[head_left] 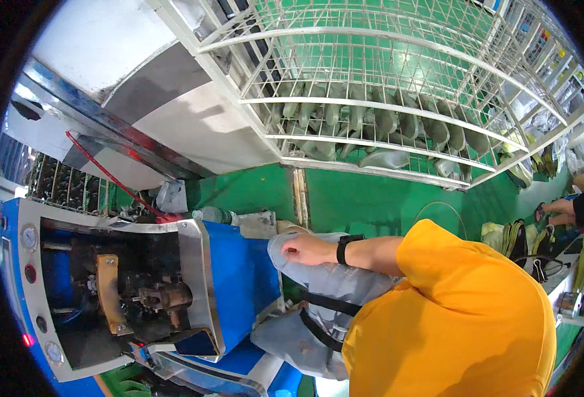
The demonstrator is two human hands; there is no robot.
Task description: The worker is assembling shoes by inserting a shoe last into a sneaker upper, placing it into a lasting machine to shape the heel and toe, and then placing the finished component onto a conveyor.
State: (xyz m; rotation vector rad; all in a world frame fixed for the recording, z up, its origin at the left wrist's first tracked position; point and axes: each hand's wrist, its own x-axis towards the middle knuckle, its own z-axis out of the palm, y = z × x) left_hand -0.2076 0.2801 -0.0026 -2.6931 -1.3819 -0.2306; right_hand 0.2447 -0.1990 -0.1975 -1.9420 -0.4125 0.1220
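My right hand (310,249) rests on my upper knee, its fingers curled in loosely and nothing showing in them. A black band (345,249) circles that wrist. Grey trousers (351,284) cover my legs, with black straps (322,324) lying across my lap. My left hand is out of sight, below or behind my yellow shirt (451,324). In front of my knees stands a blue and metal machine (239,278) with a dark open chamber. Inside it are a tan curved bar (108,294) and a worn metal clamp-like fitting (166,298).
A white wire cart (371,106) holds rows of grey-green shoe-like forms (411,122). A clear plastic bottle (214,215) lies by the machine. Red tubing (106,172) runs down the pale cabinet (193,126). Another person's arm (562,210) shows at the right edge, near bundled goods (517,241).
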